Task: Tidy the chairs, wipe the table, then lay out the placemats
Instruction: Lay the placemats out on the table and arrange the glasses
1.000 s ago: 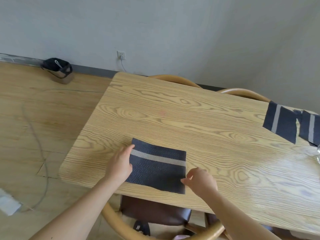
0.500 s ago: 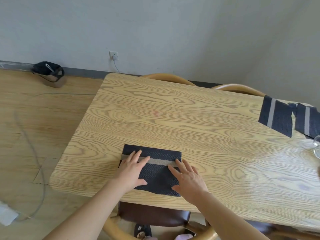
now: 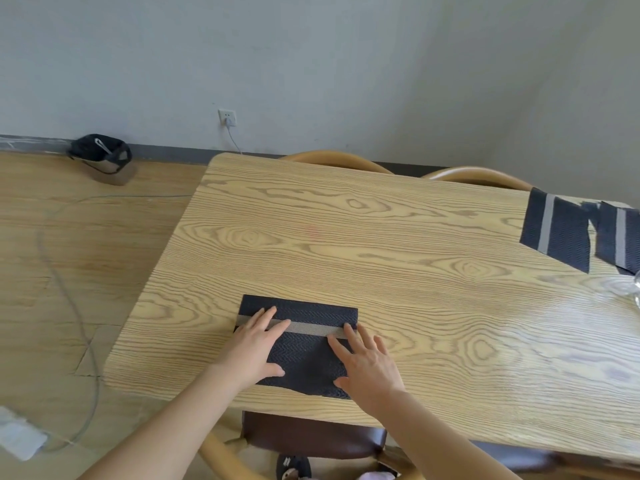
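Observation:
A dark navy placemat (image 3: 304,348) with a grey stripe lies flat on the wooden table (image 3: 398,258), close to its near edge. My left hand (image 3: 254,348) presses flat on the mat's left half, fingers straight. Spread flat too, my right hand (image 3: 367,363) covers the mat's right edge. Two more striped placemats (image 3: 557,233) (image 3: 620,239) lie at the table's far right corner. A chair with a brown seat (image 3: 311,436) is tucked under the near edge below my hands. Two chair backs (image 3: 336,160) (image 3: 478,175) rise behind the far edge.
A clear glass object (image 3: 635,294) sits at the right edge of the table. On the floor to the left stand a black-lined bin (image 3: 102,159) by the wall and a cable (image 3: 79,327) running to a white block (image 3: 19,436). A wall socket (image 3: 227,116) is behind.
Both hands went from holding the placemat's side edges to lying flat on top of it. The view has shifted slightly; the mat stays near the table's front edge.

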`<state>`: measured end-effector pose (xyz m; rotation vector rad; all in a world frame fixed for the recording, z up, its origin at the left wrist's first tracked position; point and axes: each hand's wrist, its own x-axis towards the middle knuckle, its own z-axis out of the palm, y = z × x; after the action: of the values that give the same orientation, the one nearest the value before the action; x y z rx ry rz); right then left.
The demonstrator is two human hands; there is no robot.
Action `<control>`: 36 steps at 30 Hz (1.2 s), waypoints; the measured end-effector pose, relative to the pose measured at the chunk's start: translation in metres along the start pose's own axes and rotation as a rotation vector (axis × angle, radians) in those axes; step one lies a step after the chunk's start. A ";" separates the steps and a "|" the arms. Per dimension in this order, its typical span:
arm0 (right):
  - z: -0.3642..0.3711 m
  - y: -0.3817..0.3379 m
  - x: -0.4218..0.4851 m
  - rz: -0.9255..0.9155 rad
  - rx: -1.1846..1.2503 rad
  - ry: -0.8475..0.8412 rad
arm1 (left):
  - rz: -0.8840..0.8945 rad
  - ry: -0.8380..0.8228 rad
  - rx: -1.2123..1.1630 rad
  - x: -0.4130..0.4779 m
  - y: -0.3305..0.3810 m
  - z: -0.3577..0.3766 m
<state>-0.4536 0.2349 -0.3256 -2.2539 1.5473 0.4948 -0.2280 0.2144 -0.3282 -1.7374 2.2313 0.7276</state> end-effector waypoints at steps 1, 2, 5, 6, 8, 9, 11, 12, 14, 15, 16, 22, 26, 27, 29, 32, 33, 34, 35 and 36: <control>-0.001 0.001 0.000 0.000 0.009 -0.002 | -0.005 -0.002 0.010 0.000 0.002 -0.001; -0.003 0.003 -0.001 -0.002 0.019 -0.001 | -0.009 0.002 0.019 0.000 0.005 -0.003; -0.012 0.012 -0.003 0.012 0.074 0.052 | 0.010 0.098 0.036 0.004 0.018 -0.014; -0.017 0.016 -0.004 0.028 0.103 0.081 | 0.036 0.136 0.038 0.007 0.024 -0.020; -0.026 0.027 -0.009 0.060 0.150 0.124 | 0.105 0.170 0.024 0.014 0.040 -0.030; -0.030 0.032 -0.012 0.075 0.166 0.142 | 0.136 0.168 0.022 0.018 0.048 -0.035; -0.039 0.045 -0.021 0.116 0.186 0.169 | 0.193 0.176 0.043 0.026 0.065 -0.045; -0.043 0.051 -0.026 0.137 0.191 0.178 | 0.218 0.184 0.051 0.030 0.074 -0.050; -0.050 0.064 -0.038 0.178 0.206 0.193 | 0.258 0.199 0.046 0.037 0.092 -0.059; -0.054 0.070 -0.044 0.197 0.220 0.204 | 0.274 0.202 0.041 0.039 0.101 -0.063; -0.058 0.078 -0.050 0.216 0.232 0.211 | 0.291 0.206 0.041 0.041 0.111 -0.068; -0.083 0.132 -0.084 0.290 0.277 0.279 | 0.370 0.213 0.062 0.060 0.171 -0.090; -0.092 0.178 -0.098 0.336 0.303 0.295 | 0.421 0.194 0.063 0.078 0.220 -0.098; -0.094 0.191 -0.100 0.343 0.310 0.301 | 0.425 0.188 0.062 0.082 0.233 -0.100; -0.100 0.219 -0.103 0.362 0.315 0.325 | 0.434 0.177 0.063 0.093 0.260 -0.104; -0.107 0.257 -0.106 0.393 0.332 0.347 | 0.437 0.167 0.062 0.113 0.295 -0.106; -0.108 0.261 -0.105 0.401 0.331 0.345 | 0.435 0.157 0.060 0.113 0.299 -0.107; -0.108 0.289 -0.107 0.409 0.345 0.351 | 0.433 0.152 0.060 0.129 0.324 -0.108; -0.108 0.295 -0.106 0.418 0.343 0.353 | 0.433 0.141 0.063 0.132 0.329 -0.108; -0.109 0.304 -0.105 0.423 0.345 0.350 | 0.431 0.141 0.058 0.137 0.338 -0.110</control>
<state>-0.7655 0.1654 -0.2097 -1.8188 2.1121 -0.0747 -0.5739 0.1032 -0.2151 -1.3283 2.7354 0.6256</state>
